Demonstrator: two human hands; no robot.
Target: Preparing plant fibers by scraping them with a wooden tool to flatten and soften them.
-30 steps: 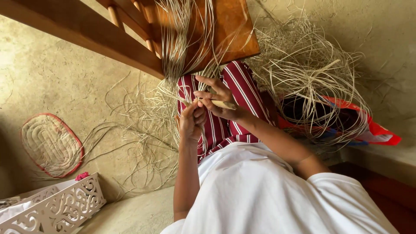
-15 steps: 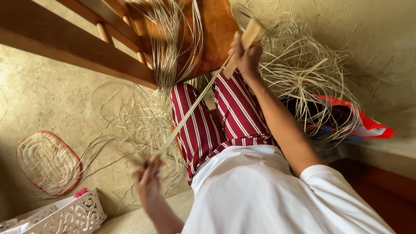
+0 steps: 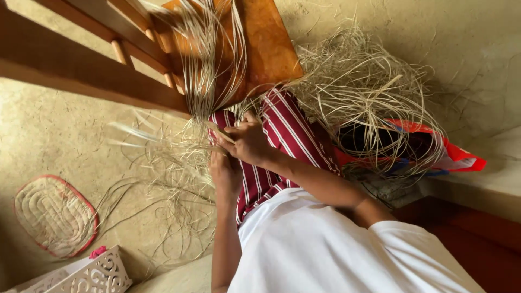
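My right hand (image 3: 248, 142) and my left hand (image 3: 223, 172) meet over my lap, which is covered by red and white striped cloth (image 3: 282, 146). Both pinch thin pale straw strands (image 3: 179, 149) that run off to the left, blurred. My right hand is on top, fingers curled on the strands; my left hand sits just below it, fingers closed on the same bundle. More long straw strands (image 3: 209, 59) hang over the wooden chair (image 3: 266, 49) in front of my knees.
A big tangled heap of straw (image 3: 369, 103) lies at the right over a red and blue bag (image 3: 445, 154). A woven oval mat with a red edge (image 3: 54, 214) lies on the floor at the left. A white openwork basket (image 3: 87, 274) stands at the bottom left.
My hands were spread wide half a second ago, right hand raised near the chair and left hand low, pulling a strand taut. Now both have come back together over my lap.
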